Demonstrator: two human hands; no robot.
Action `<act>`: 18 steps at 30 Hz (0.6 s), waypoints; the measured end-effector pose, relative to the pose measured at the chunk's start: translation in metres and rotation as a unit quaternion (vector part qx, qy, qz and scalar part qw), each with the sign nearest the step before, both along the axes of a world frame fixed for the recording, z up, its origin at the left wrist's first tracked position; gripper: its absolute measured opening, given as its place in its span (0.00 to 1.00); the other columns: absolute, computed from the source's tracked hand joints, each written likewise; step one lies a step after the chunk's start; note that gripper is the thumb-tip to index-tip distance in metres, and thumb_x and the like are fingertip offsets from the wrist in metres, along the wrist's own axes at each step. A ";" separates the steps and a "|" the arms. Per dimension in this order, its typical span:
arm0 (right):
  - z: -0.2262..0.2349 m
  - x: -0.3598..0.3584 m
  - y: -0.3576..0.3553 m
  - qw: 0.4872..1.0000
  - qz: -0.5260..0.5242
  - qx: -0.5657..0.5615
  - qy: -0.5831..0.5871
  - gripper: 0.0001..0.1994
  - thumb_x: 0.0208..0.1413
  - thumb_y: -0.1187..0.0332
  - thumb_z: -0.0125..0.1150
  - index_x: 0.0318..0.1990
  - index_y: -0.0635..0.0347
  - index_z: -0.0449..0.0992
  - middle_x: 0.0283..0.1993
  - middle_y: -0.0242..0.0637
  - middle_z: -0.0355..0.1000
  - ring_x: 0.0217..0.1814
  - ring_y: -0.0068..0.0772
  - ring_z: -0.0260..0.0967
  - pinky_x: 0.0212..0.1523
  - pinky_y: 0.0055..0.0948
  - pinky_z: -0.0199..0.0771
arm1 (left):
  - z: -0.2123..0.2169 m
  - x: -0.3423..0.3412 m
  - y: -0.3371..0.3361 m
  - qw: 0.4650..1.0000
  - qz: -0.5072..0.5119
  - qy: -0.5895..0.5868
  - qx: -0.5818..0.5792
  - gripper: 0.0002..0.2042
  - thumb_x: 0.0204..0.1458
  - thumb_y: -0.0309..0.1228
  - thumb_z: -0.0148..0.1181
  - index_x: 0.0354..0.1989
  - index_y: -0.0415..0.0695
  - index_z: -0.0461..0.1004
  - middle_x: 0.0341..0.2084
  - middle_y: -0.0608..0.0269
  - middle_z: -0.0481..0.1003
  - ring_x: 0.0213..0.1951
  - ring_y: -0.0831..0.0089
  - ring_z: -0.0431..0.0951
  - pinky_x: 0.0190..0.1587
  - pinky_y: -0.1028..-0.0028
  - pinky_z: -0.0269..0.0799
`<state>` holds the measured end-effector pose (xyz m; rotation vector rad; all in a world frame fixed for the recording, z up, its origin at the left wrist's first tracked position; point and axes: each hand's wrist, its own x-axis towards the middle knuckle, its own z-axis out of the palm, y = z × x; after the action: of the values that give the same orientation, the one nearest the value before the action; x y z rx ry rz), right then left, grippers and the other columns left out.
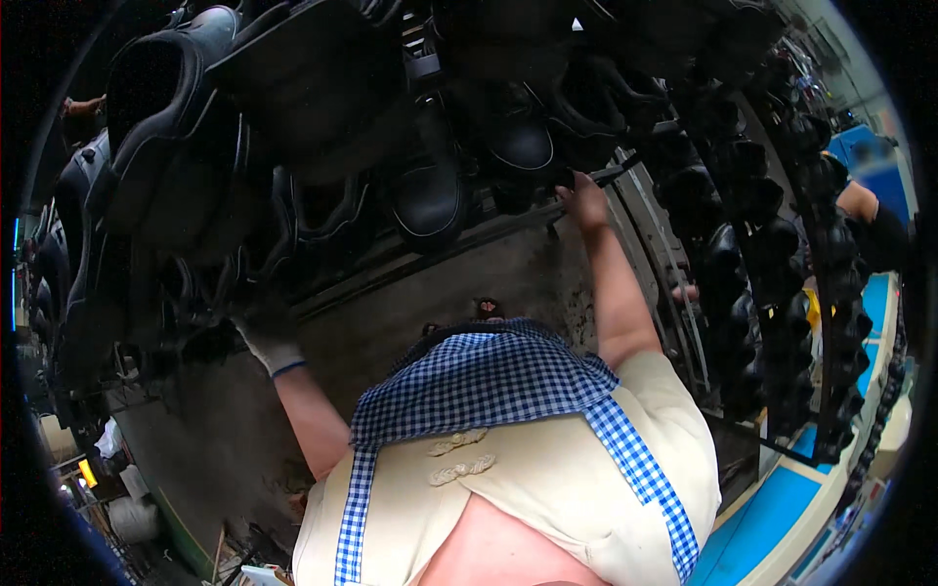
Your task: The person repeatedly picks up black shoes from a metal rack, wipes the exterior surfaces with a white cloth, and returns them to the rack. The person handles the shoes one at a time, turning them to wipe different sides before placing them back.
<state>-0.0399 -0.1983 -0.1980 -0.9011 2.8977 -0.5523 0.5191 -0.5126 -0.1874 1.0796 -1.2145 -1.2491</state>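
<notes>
Shoes [428, 200], black and glossy at the toe, hang over the scene in crowded rows on a dark rack [474, 230], right in front of the person. From where I stand, two toes show clearly near the middle of the lower row, each with a thin pale line along its edge; the shoes higher up sink into shadow.

The right hand [586, 201] is bare and reaches up to the right end of that lower row, its fingers bent inward at the rack's edge, just beside the nearest toe. I cannot tell whether they grip the bar or a shoe. The left hand [266, 337] wears a pale glove with a blue cuff and goes in under the shoes at the rack's left end. Its fingers are lost in the dark, so I cannot tell whether they are wide, narrow or holding anything.

The person wears a cream top [547, 444] and a blue checked apron [489, 376]. More racks [772, 293] of black shoes stand to the right, near a blue tabletop [767, 508] and another person's arm [859, 201].
</notes>
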 end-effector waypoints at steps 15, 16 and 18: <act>0.090 0.049 0.084 0.994 -0.083 0.004 -0.076 0.22 0.47 0.52 0.66 0.44 0.56 0.72 0.30 0.43 0.74 0.32 0.42 0.72 0.34 0.36 0.69 | 0.049 -0.213 0.181 0.768 -0.455 0.065 0.445 0.22 0.58 0.38 0.50 0.58 0.41 0.62 0.49 0.53 0.70 0.49 0.63 0.72 0.51 0.66 0.68; 0.124 0.068 0.094 0.988 -0.107 -0.014 -0.115 0.21 0.46 0.53 0.67 0.42 0.57 0.72 0.28 0.40 0.73 0.30 0.37 0.71 0.32 0.35 0.68 | 0.054 -0.226 0.190 0.747 -0.495 0.054 0.440 0.22 0.58 0.39 0.50 0.59 0.42 0.61 0.50 0.53 0.70 0.49 0.62 0.72 0.52 0.64 0.68; 0.140 0.085 0.125 0.972 -0.126 -0.068 -0.186 0.20 0.44 0.54 0.69 0.37 0.58 0.73 0.25 0.36 0.71 0.27 0.30 0.69 0.29 0.32 0.65 | 0.051 -0.254 0.206 0.726 -0.544 0.020 0.419 0.24 0.58 0.41 0.49 0.60 0.43 0.58 0.52 0.52 0.68 0.50 0.60 0.71 0.52 0.61 0.67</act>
<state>0.0455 -0.0731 -0.0581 -0.3822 2.6632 -0.8437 0.2650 -0.3062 -0.1365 0.8596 -1.2754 -2.9325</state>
